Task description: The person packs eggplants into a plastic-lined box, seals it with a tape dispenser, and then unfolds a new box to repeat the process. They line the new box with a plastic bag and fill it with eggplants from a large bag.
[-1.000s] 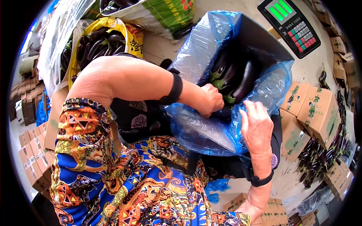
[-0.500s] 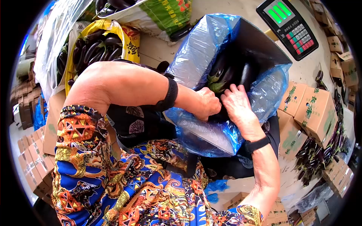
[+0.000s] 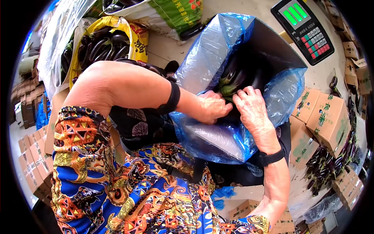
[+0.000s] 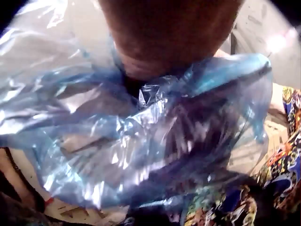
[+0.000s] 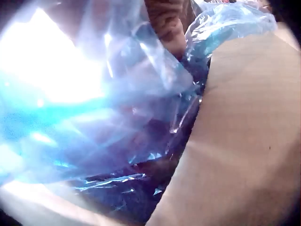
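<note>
An upright carton lined with a blue plastic bag point(image 3: 200, 58) sits in front of the person, with dark purple eggplants point(image 3: 237, 74) inside, their green stem ends toward the person. My left hand point(image 3: 212, 108) reaches in over the near left side, fingers curled around a dark eggplant low in the carton. Beside it, my right hand point(image 3: 254, 113) bends its fingers over the same dark eggplant, close to the stem ends. Both hands' fingertips are partly hidden. In the left wrist view, the crumpled blue liner point(image 4: 141, 141) covers most of the work; the right wrist view shows the cardboard wall point(image 5: 244, 122).
A black scale display point(image 3: 304, 29) stands beyond the carton at the right. Printed cardboard boxes point(image 3: 327, 117) are stacked right, near a heap of loose eggplants point(image 3: 327, 165). At the left is a yellow sack point(image 3: 140, 43) of eggplants; a green-and-white sack point(image 3: 175, 15) lies behind it.
My right hand has moved from the near right edge of the liner inward onto the eggplants, beside my left hand. My left hand stays low inside the carton, with slight movement.
</note>
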A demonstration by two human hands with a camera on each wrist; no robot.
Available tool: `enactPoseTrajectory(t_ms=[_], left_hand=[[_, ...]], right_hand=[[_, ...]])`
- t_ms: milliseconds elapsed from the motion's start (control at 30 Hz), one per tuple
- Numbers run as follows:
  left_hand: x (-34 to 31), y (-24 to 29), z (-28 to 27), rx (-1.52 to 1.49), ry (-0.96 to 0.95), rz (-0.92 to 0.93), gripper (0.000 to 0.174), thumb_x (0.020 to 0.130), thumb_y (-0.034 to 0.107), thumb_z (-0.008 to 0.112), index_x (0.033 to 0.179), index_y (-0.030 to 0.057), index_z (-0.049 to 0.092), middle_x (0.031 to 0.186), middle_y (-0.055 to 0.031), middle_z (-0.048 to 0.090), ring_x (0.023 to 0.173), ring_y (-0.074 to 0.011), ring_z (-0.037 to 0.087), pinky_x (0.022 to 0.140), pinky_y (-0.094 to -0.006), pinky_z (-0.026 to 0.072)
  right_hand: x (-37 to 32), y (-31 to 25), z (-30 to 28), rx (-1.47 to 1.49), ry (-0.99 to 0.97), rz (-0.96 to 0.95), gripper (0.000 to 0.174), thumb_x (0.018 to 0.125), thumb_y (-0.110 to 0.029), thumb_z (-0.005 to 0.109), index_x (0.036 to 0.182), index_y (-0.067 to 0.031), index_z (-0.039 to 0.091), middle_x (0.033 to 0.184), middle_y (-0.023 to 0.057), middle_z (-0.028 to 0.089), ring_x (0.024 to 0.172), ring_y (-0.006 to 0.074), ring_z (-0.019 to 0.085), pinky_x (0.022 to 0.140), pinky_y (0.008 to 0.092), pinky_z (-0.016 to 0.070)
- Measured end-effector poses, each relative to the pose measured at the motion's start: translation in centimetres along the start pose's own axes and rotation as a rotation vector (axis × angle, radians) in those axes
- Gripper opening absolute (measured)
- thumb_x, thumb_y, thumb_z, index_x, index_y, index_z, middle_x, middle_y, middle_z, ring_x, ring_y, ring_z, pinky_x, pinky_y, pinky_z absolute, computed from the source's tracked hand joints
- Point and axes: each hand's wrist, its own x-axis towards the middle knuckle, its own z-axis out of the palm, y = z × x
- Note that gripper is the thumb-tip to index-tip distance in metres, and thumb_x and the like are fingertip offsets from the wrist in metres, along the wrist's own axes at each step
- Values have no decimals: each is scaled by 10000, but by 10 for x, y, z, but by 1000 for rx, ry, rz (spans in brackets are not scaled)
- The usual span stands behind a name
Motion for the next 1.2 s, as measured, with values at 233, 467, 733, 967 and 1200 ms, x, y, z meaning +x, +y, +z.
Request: enactPoseTrajectory(t_ms=[233, 467, 733, 967, 1200], left_hand=[[14, 18, 3, 303, -232, 50, 320, 895, 163, 543, 1104, -50, 658, 946, -179, 707, 867, -313, 704, 735, -423, 568], [20, 8, 26, 433, -216, 123, 260, 865, 163, 596, 992, -11, 742, 1116, -221, 662, 987, -325, 693, 785, -399, 580], [13, 13, -1, 222, -119, 180, 195, 844, 126, 610, 954, 7, 718, 937, -157, 717, 873, -318, 719, 777, -413, 586], [27, -10, -114, -20, -168, 306, 341, 729, 226, 700, 1006, 26, 692, 944, -208, 691, 854, -359, 675, 754, -445, 546], [-173, -68, -254, -612, 583, -177, 462, 928, 343, 646, 1253, 16, 619, 1022, -55, 696, 938, -121, 645, 803, -284, 531]], right_hand=[[0, -8, 9, -31, 42, 37, 187, 755, -82, 602, 933, -65, 658, 1023, 107, 619, 994, 272, 563, 845, 388, 471], [-28, -6, -23, -313, -49, 206, 191, 758, -124, 617, 945, -132, 574, 915, 39, 524, 922, 209, 552, 757, 344, 467], [-67, -20, -58, 118, -224, 282, 155, 785, -18, 589, 933, -65, 578, 914, 138, 581, 849, 340, 625, 719, 454, 536], [-123, -2, -56, 65, -192, 325, 217, 757, 45, 578, 949, -57, 570, 856, 161, 573, 829, 369, 593, 694, 488, 493], [-77, -34, -99, 485, -46, 367, 180, 857, -8, 613, 1036, 7, 624, 887, 182, 627, 818, 345, 613, 741, 398, 493]])
